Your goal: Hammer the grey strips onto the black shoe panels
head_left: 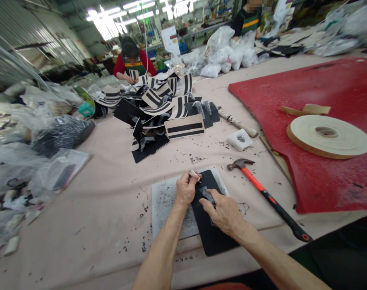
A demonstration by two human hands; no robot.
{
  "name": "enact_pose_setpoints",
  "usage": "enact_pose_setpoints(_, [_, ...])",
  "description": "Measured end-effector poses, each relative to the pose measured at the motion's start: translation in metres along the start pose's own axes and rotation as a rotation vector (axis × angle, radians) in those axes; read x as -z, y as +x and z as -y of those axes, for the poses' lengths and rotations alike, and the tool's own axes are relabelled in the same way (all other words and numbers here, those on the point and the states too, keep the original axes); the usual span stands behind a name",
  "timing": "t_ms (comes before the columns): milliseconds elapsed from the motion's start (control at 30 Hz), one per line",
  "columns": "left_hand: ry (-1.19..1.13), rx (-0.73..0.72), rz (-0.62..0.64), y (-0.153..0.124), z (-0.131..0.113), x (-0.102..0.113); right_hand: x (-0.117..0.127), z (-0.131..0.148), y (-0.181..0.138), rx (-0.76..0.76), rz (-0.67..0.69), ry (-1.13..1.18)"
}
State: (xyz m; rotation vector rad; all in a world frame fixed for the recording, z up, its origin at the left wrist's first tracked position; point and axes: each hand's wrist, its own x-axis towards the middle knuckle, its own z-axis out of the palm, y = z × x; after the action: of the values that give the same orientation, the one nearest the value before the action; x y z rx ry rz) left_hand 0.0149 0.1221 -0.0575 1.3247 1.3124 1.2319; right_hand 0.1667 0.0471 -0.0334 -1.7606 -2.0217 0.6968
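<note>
A flat black sheet (pixel 212 235) is laid on a pale cutting mat (pixel 166 201) at the near edge of a big table (pixel 110 193) with a light pink top. The left hand (pixel 185 189) is closed into a fist at the far left corner of the black sheet, and a small pale tool (pixel 194 174) is gripped in it. The right hand (pixel 222 211) is pressed down on the middle of the black sheet, and a small shiny piece (pixel 206 195) seems to be pinned under its fingers, though it is too small to be sure what it is. The two hands are kept close together, but they are not touching. Just to the right of the black sheet a hammer (pixel 268 197) with an orange and black handle is lying on the table. Farther right of the sheet a red board (pixel 322 177) is spread out, and a big roll of tape (pixel 328 137) is resting on it. Beyond the black sheet a pile of black and striped pieces (pixel 162 108) is heaped up. A small white pad (pixel 240 139) is seen between that pile and the hammer. Clear bags (pixel 35 141) are piled far to the left of the sheet. Two other people (pixel 131 60) are seen at the far side of the table.
</note>
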Motion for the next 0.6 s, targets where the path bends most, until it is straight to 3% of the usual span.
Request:
enact_pose_setpoints(200, [0.119,-0.088,0.006,-0.001,-0.005,-0.003,0.019,-0.003,0.001,0.083,0.041,0.166])
enact_pose_setpoints(300, [0.174,-0.121,0.005,-0.003,-0.007,-0.005,0.042,-0.026,0.006,0.092,-0.128,0.117])
enact_pose_setpoints(367, [0.201,-0.138,0.001,-0.004,-0.008,-0.005,0.058,-0.052,0.007,0.017,-0.264,-0.127])
enact_pose_setpoints(467, [0.224,-0.166,0.008,-0.004,-0.007,-0.005,0.075,-0.095,0.003,-0.136,-0.228,-0.451])
enact_pose_setpoints(533, [0.239,-0.186,0.025,-0.005,-0.005,-0.005,0.081,-0.116,-0.003,-0.273,-0.138,-0.358])
enact_pose_setpoints(600, [0.263,-0.209,0.040,-0.006,-0.004,-0.004,0.086,-0.122,-0.008,-0.403,-0.045,-0.029])
